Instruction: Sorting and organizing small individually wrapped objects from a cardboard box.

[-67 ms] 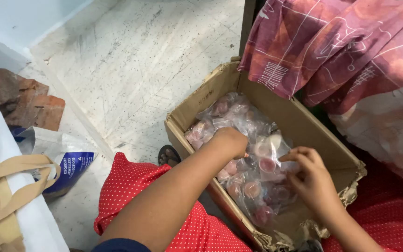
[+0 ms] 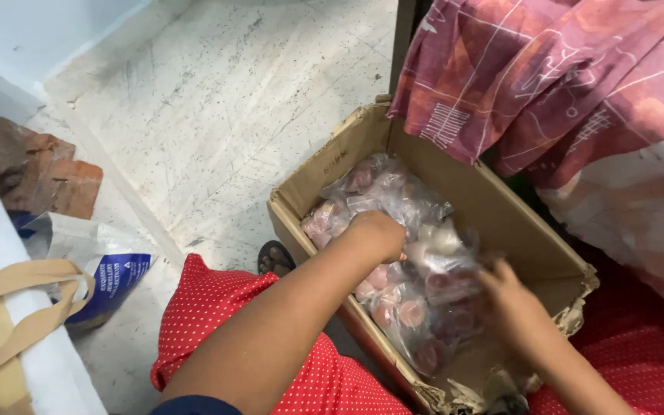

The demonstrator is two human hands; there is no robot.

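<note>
a: where do the clear bags point(image 2: 393, 253) lie from the two hands?

b: right under them. the bags of small round pinkish pieces fill the cardboard box point(image 2: 493, 207), running in a long heap from the far left corner down to the near right corner. the left hand point(image 2: 378, 234) rests on top about the middle of that heap, toward its left edge; the right hand point(image 2: 512, 303) sits over the near right end

a: and the fingers?

b: the left fingers point(image 2: 390, 250) are curled under and pressed into the plastic, knuckles up; whether they pinch a fold i cannot tell. the right fingers point(image 2: 493, 275) point left onto the bags and look blurred, so i cannot tell if they are spread or closed on plastic

a: which hand is nearer the far end of the heap?

b: the left, plainly. the right is nearer the torn, crumpled near corner of the box

a: how much room around it?

b: tight on three sides. the right wall of the box stands just beside the heap, with a strip of bare cardboard floor between. the patterned cloth point(image 2: 547, 84) hangs over the far right, close above the box rim. the red dotted fabric point(image 2: 217, 307) lies against the near left wall. open room is up and to the left, over the pale floor point(image 2: 217, 100); a printed bag point(image 2: 101, 269) and a tan strap point(image 2: 32, 307) lie well apart at the far left
</note>
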